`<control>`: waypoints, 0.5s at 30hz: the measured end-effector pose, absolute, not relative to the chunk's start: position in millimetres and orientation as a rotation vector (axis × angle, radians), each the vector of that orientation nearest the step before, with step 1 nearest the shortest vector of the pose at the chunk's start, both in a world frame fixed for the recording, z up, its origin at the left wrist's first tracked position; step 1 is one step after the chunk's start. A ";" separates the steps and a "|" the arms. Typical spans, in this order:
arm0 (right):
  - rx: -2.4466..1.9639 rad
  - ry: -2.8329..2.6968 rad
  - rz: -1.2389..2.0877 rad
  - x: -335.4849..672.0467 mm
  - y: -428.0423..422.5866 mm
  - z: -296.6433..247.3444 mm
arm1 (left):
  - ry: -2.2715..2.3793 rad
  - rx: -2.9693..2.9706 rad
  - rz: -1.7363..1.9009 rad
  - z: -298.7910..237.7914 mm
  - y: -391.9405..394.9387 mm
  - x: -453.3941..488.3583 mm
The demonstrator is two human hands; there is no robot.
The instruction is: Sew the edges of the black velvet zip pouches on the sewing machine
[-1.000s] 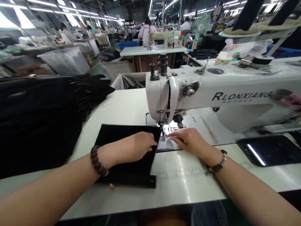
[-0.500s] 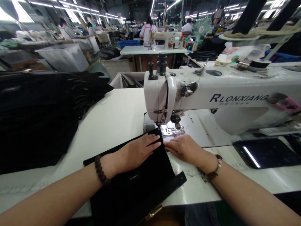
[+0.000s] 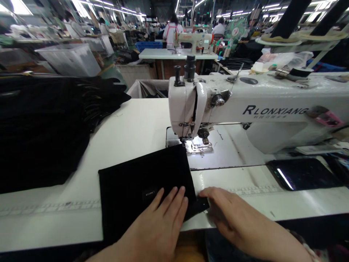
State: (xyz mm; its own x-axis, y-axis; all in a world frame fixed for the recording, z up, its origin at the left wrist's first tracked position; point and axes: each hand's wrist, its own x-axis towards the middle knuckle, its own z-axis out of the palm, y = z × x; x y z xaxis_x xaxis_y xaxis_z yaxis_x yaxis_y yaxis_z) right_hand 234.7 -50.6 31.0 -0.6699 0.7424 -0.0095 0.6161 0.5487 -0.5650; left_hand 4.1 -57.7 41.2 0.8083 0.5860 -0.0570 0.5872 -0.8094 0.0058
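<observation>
A black fabric panel (image 3: 122,189) with a small label (image 3: 149,193) lies on the white sewing table, its far right corner under the needle area of the sewing machine (image 3: 188,109). My left hand (image 3: 160,222) rests flat on the panel just below the label, fingers spread. At the panel's near right edge a black strip (image 3: 200,206) sticks out past the side. Around its end the fingers of my right hand (image 3: 231,214) are closed, the thumb partly hidden. The panel's near edge is covered by my left hand and forearm.
A heap of black fabric pieces (image 3: 40,127) covers the table's left side. To the right lies a dark phone (image 3: 305,174). Thread cones (image 3: 286,22) stand behind the machine head. Beyond the table are a grey bin (image 3: 133,89), another sewing machine (image 3: 193,38) and several people.
Both hands have come back toward me from near the needle. My left hand now lies lower on the panel, and my right hand has moved down to the strip's end.
</observation>
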 end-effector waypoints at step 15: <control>-0.611 -2.394 -0.170 191.0 -32.9 35.2 | 1.285 3.118 0.405 41.0 -54.3 4.8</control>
State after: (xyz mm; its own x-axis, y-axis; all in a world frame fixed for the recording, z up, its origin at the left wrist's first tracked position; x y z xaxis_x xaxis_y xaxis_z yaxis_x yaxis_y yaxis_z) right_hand 191.0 -32.9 35.2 -0.6779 0.3837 0.6271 0.4686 0.8828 -0.0337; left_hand 4.8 -54.3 41.0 0.6902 0.6533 0.3111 0.7136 -0.6859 -0.1428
